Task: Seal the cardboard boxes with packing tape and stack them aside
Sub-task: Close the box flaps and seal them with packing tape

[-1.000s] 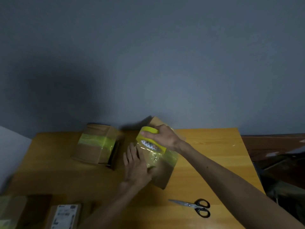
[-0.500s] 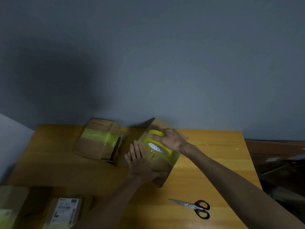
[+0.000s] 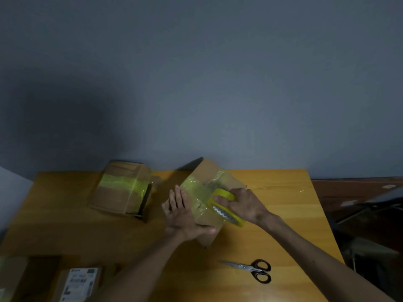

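In the head view, the only feed I have at my remote station, a cardboard box [image 3: 209, 173] sits tilted near the middle of the wooden bench [image 3: 283, 232], a glossy band of yellowish packing tape [image 3: 194, 188] running across its top. The left hand [image 3: 182, 212] lies flat on the box's near left side, fingers straight and together, thumb hooked at the lower front edge. The right hand [image 3: 245, 205] curls round a yellow tape dispenser [image 3: 225, 214] pressed to the box's right side, its toothed blade facing me. To the left, apart from the hands, a second box [image 3: 117, 197] lies on the bench with a bright yellow tape band round it. Black-handled scissors [image 3: 250, 269] lie closed on the bench near the front edge, blades pointing left. A labelled parcel [image 3: 79, 281] shows dimly at lower left, off the bench.
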